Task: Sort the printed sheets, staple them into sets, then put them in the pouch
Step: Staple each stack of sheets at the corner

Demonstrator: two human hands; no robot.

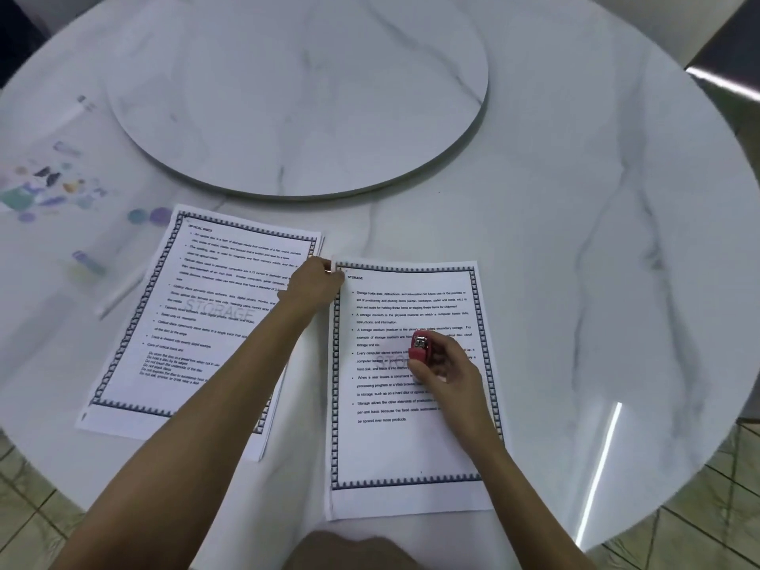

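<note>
Two stacks of printed sheets with dark patterned borders lie on the marble table. The left stack [193, 318] is headed "OPTICAL DISCS" and sits askew. The right stack [411, 446] is headed "STORAGE" and lies straight in front of me. My left hand [314, 283] pinches the top left corner of the right stack. My right hand [446, 366] grips a small red stapler [420, 349] over the middle of that stack. A clear pouch [53, 187] with pastel prints and a white zip lies at the far left.
A round marble turntable [300, 92] fills the table's centre beyond the sheets. The round table's edge [678, 499] curves close on the right, with tiled floor below. A dark chair stands at the far right.
</note>
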